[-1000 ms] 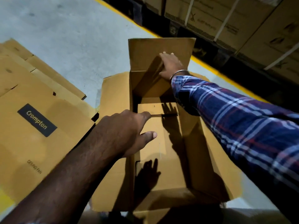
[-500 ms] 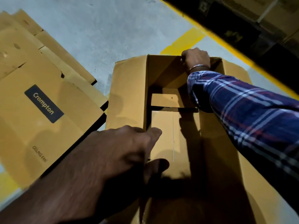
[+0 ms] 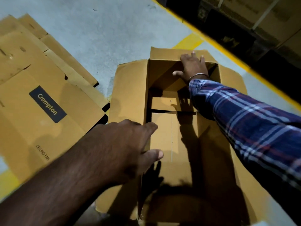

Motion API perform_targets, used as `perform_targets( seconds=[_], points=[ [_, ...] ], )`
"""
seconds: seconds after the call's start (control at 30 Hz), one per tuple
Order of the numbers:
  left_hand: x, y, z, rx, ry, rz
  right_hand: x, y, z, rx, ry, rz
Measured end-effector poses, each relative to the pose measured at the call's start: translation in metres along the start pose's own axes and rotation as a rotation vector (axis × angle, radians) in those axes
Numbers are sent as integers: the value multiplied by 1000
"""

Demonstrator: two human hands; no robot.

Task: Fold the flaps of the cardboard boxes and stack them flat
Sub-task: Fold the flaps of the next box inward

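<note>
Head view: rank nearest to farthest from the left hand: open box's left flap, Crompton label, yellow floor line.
From the left hand:
1. left flap of the open box, right at the fingers, just ahead.
2. Crompton label, on the flattened boxes to the left.
3. yellow floor line, far side, beyond the box to the right.

An open brown cardboard box (image 3: 172,141) stands upright on the floor, flaps splayed outward. Left of it lies a stack of flattened brown cardboard boxes (image 3: 40,95), overlapping.
</note>
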State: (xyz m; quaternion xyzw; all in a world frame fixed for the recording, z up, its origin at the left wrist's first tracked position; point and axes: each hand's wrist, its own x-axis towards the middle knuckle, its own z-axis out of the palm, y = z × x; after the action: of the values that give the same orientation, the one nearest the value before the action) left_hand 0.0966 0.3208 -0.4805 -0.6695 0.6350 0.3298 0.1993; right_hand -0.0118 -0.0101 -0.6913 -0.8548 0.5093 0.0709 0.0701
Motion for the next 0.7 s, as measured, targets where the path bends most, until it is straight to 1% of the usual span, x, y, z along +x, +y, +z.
perform_targets(
  seconds=[0.1, 0.17, 0.2, 0.27, 0.37, 0.4, 0.47, 0.5, 0.57, 0.63, 0.7],
  points=[
    [-11, -2, 0, -21, 61, 35, -54, -8, -14, 125, -27, -69],
    [-9, -3, 0, -53, 82, 30, -100, -18, -16, 223, -103, -67],
    [-8, -5, 1, -61, 103, 42, -127, -25, -15, 299, -166, -52],
    [-8, -8, 0, -99, 103, 39, -180, -42, -4, 466, -345, 13],
    [-8, -16, 1, -166, 125, 12, -254, -70, 14, 465, -605, -4],
    [-8, -19, 2, -175, 129, 3, -280, -80, 17, 496, -672, -6],
    [-9, -22, 5, -186, 133, -8, -331, -101, 21, 628, -758, 60],
    [-7, -23, 5, -200, 130, -5, -353, -113, 23, 695, -773, 111],
    [-6, -26, 10, -225, 134, -6, -393, -133, 32, 717, -702, 145],
    [-5, -31, 19, -237, 156, -34, -415, -147, 43, 595, -611, 100],
    [-7, -36, 32, -245, 172, -95, -425, -153, 53, 454, -593, 8]
  ],
)
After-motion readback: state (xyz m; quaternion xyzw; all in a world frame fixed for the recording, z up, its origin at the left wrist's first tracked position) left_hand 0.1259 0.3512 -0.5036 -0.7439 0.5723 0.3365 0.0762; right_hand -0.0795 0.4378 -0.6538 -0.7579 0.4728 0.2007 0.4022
